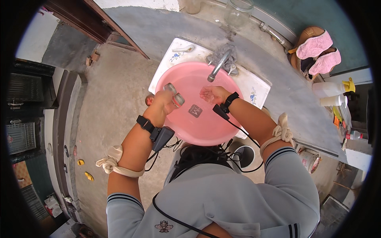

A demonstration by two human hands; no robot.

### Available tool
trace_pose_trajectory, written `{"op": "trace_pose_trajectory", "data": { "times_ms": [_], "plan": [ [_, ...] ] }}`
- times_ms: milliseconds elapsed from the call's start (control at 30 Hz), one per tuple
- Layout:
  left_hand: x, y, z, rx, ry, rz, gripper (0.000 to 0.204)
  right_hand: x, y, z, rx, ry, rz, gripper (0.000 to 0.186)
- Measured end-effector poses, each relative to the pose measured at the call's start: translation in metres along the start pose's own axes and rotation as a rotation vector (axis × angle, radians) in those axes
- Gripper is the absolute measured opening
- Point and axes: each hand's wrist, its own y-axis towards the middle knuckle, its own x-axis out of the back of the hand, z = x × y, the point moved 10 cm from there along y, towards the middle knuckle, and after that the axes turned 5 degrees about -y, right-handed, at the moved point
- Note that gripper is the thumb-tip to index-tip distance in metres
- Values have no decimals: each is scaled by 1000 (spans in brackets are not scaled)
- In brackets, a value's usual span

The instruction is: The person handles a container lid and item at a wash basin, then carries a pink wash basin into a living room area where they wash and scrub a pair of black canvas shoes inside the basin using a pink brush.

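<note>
A pink plastic basin (182,129) holding water sits on the white flowered sink (258,99) below the bent metal tap (218,65). Over the basin's left side, my left hand (162,101) is closed on two small round silvery items (177,99), possibly lids or glasses. My right hand (213,94) is cupped open over the water below the spout, fingers curled loosely, with what looks like water on its palm. A grey scrunched mesh (221,53) lies behind the tap. A reddish round item (149,99) shows just left of the basin, partly hidden by my left hand.
A glass jar (238,10) stands on the back ledge. At right are pink-lined shoes (317,51), bottles (327,89) and a rail. A grey bucket (242,156) stands below the sink. Concrete floor (103,95) with small yellow items (88,175), dark doors (24,87) at left.
</note>
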Motion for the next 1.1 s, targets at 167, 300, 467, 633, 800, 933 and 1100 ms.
{"op": "trace_pose_trajectory", "data": {
  "times_ms": [167, 300, 467, 633, 800, 933, 1100],
  "plan": [
    [17, 53, 5, 54, -79, 51, 29, -126, -73, 28, 494, -456, 214, 21],
    [-5, 41, 9, 170, -149, 152, 31, -106, -98, 51, 849, -1104, -222, 25],
    [-12, 24, -4, 123, -37, 121, 34, 56, -58, 51, 526, -1175, -949, 22],
    [6, 38, -2, 125, 3, 67, 34, 40, -1, -20, 5, 152, -314, 25],
    [-15, 26, 3, 175, 28, 132, 34, -87, -59, 30, 401, 35, 122, 24],
    [-20, 35, 10, 132, 99, 160, 26, -106, -97, 55, 920, -1088, -414, 27],
    [-41, 12, 7, 43, 178, 151, 26, -74, -96, 38, 486, -690, -458, 27]
  ]
}}
